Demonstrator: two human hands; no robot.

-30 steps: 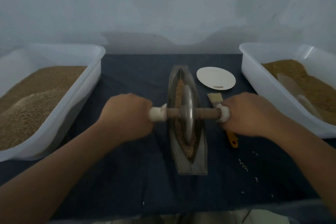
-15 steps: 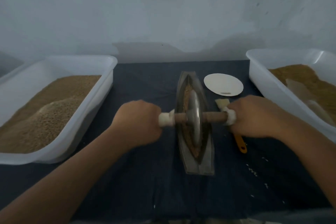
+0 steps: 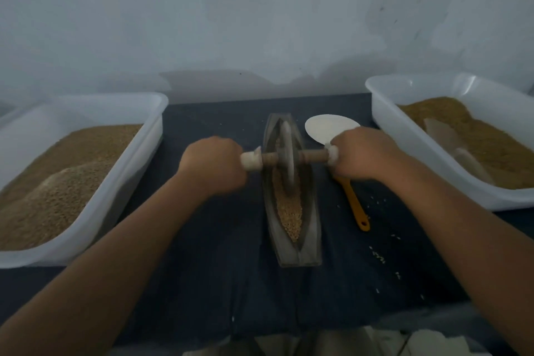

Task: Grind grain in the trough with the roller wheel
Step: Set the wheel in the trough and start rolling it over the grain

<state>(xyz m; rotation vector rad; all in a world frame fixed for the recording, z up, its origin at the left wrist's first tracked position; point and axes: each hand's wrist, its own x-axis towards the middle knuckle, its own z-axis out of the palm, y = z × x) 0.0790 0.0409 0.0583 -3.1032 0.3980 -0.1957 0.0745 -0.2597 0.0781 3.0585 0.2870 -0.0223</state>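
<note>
The roller wheel (image 3: 287,157) stands upright on its edge in the far half of the trough (image 3: 291,196), which lies lengthwise away from the person in the middle of the dark cloth (image 3: 219,240). Going from the left: a white tub (image 3: 138,153) heaped with pale brown grain sits well apart from the trough. Next comes the left hand (image 3: 212,166), closed in a fist round the left end of the wooden axle (image 3: 313,155), just outside its white collar. The wheel is a thin grey metal disc, its rim sunk into the grain (image 3: 289,211) that fills the boat-shaped groove. The near half of the groove is uncovered, and the kernels there look mostly whole, so I judge the grinding to be at an early or middle stage.

The right hand (image 3: 359,153) is likewise clenched round the right end of the axle. Just beside and partly under it lie a white dish (image 3: 323,126) and a brush with a yellow handle (image 3: 354,205); loose kernels are scattered on the cloth near them. Farthest right is a second white tub (image 3: 384,113) of grain.

The step in hand is a rolling stroke with the wheel near the far end. The next move, as I judge it, calls for an even pull on both ends towards the body, with steady downward pressure and the disc kept upright in the groove, lest it ride up the wall and throw out grain.
</note>
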